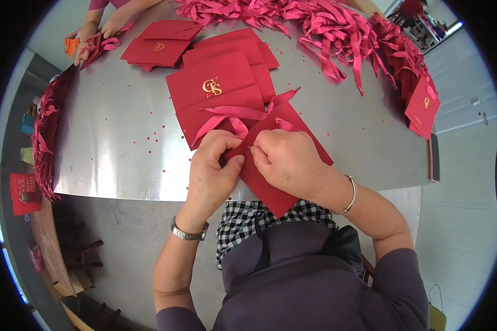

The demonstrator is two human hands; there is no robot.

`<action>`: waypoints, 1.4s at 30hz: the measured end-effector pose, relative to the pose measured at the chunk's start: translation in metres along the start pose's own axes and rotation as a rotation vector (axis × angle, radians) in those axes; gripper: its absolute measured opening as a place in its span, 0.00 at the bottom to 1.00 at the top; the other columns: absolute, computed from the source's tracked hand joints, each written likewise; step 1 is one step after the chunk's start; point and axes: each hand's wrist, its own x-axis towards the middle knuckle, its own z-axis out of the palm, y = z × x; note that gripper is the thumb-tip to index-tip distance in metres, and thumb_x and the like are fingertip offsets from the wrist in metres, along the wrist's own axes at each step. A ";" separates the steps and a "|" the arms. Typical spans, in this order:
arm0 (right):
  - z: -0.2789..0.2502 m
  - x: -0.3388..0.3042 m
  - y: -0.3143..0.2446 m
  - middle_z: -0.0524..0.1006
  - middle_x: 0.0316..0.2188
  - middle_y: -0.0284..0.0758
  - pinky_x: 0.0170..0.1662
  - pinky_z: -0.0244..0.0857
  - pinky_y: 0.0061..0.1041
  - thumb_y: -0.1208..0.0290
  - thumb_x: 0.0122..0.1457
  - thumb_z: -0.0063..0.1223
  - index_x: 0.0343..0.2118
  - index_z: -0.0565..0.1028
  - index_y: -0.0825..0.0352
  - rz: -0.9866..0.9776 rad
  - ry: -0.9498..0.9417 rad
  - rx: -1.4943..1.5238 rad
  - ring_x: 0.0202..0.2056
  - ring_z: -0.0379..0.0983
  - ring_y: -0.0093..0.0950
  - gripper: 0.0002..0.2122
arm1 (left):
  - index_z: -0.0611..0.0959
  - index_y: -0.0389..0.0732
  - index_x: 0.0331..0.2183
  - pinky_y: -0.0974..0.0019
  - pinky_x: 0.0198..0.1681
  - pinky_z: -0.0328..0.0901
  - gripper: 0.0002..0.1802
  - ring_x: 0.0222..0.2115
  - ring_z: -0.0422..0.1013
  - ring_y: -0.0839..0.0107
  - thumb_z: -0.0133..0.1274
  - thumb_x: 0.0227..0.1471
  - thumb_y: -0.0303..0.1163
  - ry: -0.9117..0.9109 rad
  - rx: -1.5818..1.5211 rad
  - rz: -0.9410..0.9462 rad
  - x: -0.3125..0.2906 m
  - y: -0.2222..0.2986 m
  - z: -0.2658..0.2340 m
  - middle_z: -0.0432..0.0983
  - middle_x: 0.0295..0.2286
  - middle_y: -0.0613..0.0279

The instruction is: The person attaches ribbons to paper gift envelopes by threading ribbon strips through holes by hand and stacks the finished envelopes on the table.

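A flat red paper bag [276, 190] lies tilted between my hands at the table's near edge, one corner hanging past it. My left hand [212, 168] is closed, thumb and fingers pinching the bag's left edge. Over the bag's face my right hand [287, 160] is curled into a pinch; what its fingertips grip is too small to make out. Pink-red ribbon [232, 112] loops out above my left fingers, and another bit shows above my right knuckles. Just beyond, a red bag with a gold emblem [215, 80] tops a spread of similar bags, partly covered by the one I handle.
Another pile of red bags [154, 47] lies farther left. Loose ribbons [337, 33] heap along the far side. Ribboned bags line the right edge [422, 107] and left edge [45, 132]. Small red paper dots dot the metal table [121, 171]. Another person's hands [88, 41] hold a ribboned bag.
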 end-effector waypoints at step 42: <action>0.000 0.000 -0.014 0.71 0.17 0.36 0.22 0.65 0.31 0.76 0.47 0.60 0.20 0.67 0.65 -0.178 0.132 -0.089 0.19 0.71 0.36 0.10 | 0.83 0.35 0.41 0.71 0.38 0.67 0.11 0.35 0.71 0.76 0.50 0.56 0.21 -0.193 -0.350 -0.113 0.016 0.001 -0.035 0.76 0.32 0.66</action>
